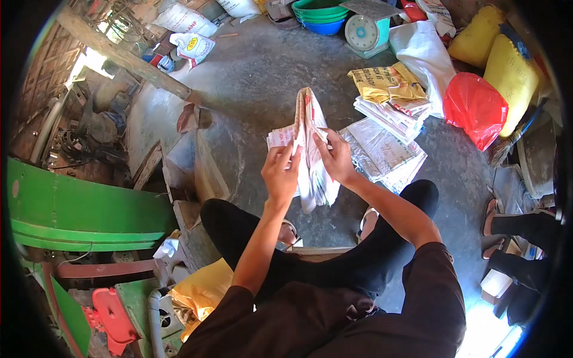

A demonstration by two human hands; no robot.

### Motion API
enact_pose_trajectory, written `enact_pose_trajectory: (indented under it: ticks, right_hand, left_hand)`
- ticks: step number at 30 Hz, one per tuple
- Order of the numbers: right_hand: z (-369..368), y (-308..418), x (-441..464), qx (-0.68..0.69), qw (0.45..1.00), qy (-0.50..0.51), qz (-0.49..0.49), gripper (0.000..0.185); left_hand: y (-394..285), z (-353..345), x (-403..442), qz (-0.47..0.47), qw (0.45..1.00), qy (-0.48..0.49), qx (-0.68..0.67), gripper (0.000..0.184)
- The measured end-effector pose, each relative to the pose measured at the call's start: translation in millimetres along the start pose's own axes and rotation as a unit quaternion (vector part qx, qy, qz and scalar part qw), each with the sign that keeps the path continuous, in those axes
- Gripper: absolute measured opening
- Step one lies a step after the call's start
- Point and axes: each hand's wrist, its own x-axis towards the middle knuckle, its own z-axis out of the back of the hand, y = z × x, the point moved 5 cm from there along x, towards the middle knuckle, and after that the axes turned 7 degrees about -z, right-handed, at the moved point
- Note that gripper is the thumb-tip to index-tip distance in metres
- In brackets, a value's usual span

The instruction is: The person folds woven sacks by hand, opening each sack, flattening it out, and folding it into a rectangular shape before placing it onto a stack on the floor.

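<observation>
While a person in a dark brown shirt and black trousers sits with knees spread, a folded white woven sack (317, 179) is held up between both hands above a grey concrete floor (256, 65), in front of the shins. The sack's long axis runs away from the body, nearly straight up the view; its narrow folded end points forward, tipped slightly left, and its wider loose end points back toward the sandalled feet (287, 232).

The left hand (280, 170) grips the left edge, fingers bent and close together, the thumb near their tips. The right hand (335, 156) pinches the right edge at about mid-length between thumb and fingers; how firmly either hand presses, one cannot tell.

Beyond the left hand, a red-printed sack (282, 136) shows partly on the floor. To the right lie a flattened clear-and-white sack (382, 148) and, just past it, a stack of folded white sacks (391, 117) topped by a yellow printed sack (387, 83). A dial scale (362, 33) stands farther back, and a red plastic bag (474, 108) sits near a yellow sack (510, 80). At far right, another person's dark-trousered legs (525, 230) enter the scene.
</observation>
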Motion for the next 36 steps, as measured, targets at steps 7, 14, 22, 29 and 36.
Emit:
enact_pose_trajectory:
  ticks: [7,14,22,29,36]
  right_hand:
    - [-2.7,5.6,-5.3,-0.013,0.999,0.028,0.031,0.032]
    - [-6.9,16.8,-8.2,0.009,0.995,0.095,0.031,0.028]
    - [-13.6,4.9,-10.5,0.004,0.989,0.134,0.066,0.027]
    - [-10.3,10.7,-10.9,0.022,0.990,0.136,0.027,0.034]
    - [12.9,-1.9,20.2,-0.043,0.982,0.182,0.026,0.024]
  left_hand:
    - [-19.6,-16.3,-11.3,0.026,0.998,0.036,-0.055,0.033]
    - [-20.7,-22.3,-20.4,0.016,0.996,0.060,-0.066,0.039]
    - [-20.0,-22.2,-22.0,0.020,0.995,0.091,-0.028,0.050]
    - [-15.4,-21.8,-32.7,0.015,0.965,0.164,-0.205,0.064]
    - [23.6,56.2,-4.8,-0.072,0.988,0.121,0.064,0.046]
